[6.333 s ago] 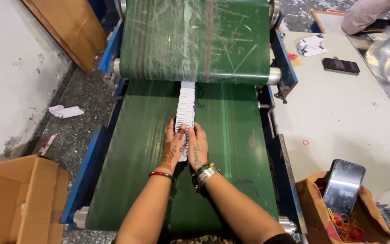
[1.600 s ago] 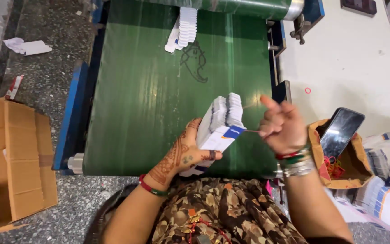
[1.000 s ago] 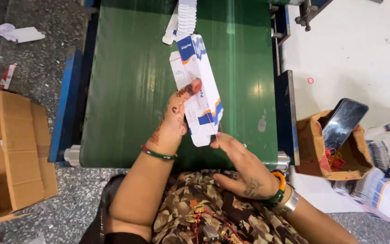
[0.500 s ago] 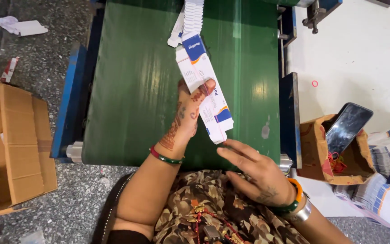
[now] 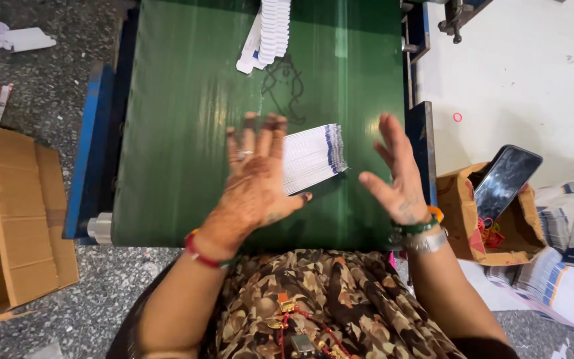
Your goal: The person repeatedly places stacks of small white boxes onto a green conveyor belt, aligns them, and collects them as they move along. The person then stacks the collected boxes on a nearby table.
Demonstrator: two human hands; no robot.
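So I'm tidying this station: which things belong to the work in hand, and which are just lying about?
In hand: stack of flat cartons under the left hand; right hand open beside it; carton row on green belt.
Lying about: phone, cardboard box, paper scrap.

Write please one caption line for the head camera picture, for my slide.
Left hand lies on a stack of flat cartons on the green belt; right hand open beside it.

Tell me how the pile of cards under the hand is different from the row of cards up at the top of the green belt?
The stack of cards lies squared up under the left hand, while the row of cards is fanned out in a long line, untouched. The stack shows a dark blue stripe near its edge; the row looks plain white. The stack sits near the person, the row farther up. Both rest on the green belt.
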